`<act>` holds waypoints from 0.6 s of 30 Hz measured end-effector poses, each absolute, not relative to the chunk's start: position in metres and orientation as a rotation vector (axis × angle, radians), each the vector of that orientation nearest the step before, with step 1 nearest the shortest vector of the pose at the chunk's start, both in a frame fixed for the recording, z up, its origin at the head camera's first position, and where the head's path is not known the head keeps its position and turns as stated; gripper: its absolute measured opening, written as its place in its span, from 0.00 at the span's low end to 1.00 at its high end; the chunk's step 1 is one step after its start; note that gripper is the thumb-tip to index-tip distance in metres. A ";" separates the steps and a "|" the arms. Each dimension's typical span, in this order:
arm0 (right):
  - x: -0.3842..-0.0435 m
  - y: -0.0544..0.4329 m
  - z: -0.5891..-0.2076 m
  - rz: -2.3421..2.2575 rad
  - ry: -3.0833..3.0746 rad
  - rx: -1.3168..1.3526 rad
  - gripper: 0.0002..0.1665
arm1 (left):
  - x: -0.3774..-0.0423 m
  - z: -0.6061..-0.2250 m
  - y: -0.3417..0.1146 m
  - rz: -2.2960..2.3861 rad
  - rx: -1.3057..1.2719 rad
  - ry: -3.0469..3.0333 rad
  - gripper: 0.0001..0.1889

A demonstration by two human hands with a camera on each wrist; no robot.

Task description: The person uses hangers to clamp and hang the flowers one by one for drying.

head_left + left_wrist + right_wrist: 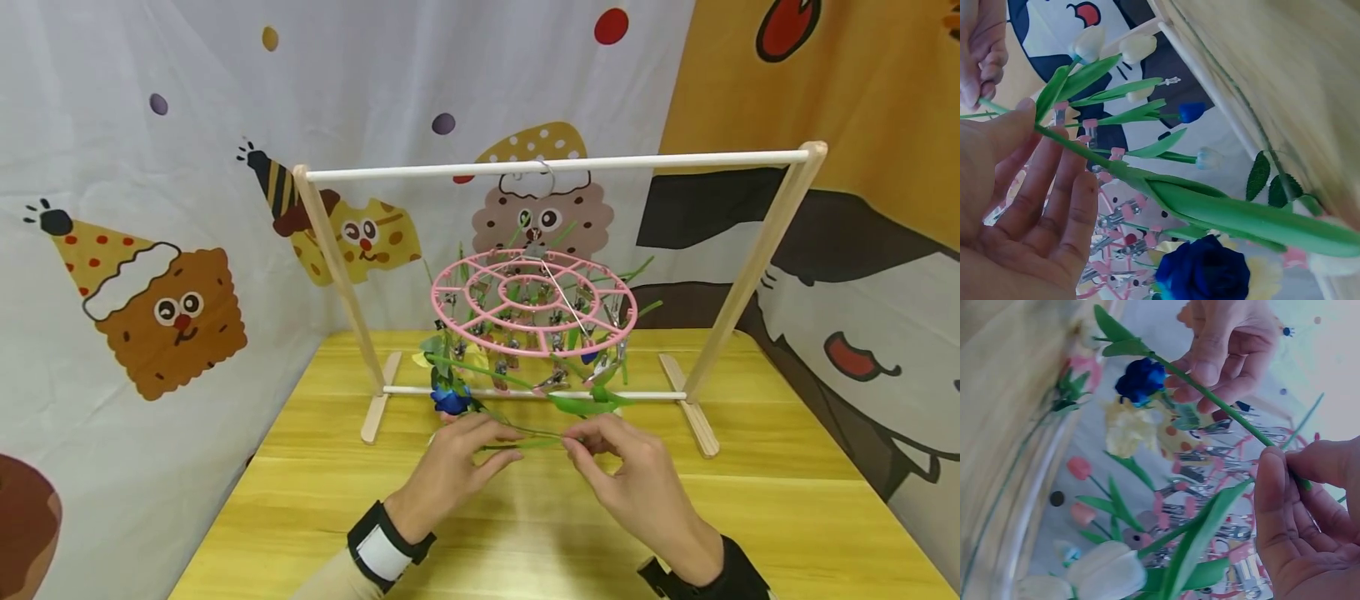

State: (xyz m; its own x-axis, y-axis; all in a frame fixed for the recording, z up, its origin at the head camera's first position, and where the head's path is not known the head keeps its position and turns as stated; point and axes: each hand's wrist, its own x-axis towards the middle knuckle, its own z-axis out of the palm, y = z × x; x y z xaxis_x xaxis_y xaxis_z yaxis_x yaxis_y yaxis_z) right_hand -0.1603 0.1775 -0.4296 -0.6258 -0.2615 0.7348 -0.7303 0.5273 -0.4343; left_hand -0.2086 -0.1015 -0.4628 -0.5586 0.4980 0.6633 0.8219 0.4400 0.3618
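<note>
An artificial tulip with a green stem point(1222, 409) and broad leaves point(1235, 209) spans the gap between both hands. My right hand point(637, 475) pinches the stem near its bare end, thumb against fingertips. Closer to the leaves, my left hand point(450, 467) holds the same stem between thumb and fingers. A pale bloom point(1335, 264) shows partly behind the leaf in the left wrist view. Just beyond the hands hangs a pink round clip hanger point(543, 343), with several artificial flowers clipped to it head down, among them a blue rose point(450, 400) near my left hand.
The hanger hooks over the white rod point(420, 172) of a wooden stand point(765, 267). A lower rod point(652, 396) crosses near the yellow wood-grain table point(525, 533). A pink flower point(1085, 372) lies on the table side. A printed cloth point(187, 125) hangs behind.
</note>
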 end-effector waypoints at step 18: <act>-0.157 0.159 -0.410 1.267 -2.022 0.821 0.24 | -0.207 -0.451 -0.106 -1.043 -1.043 -2.030 0.12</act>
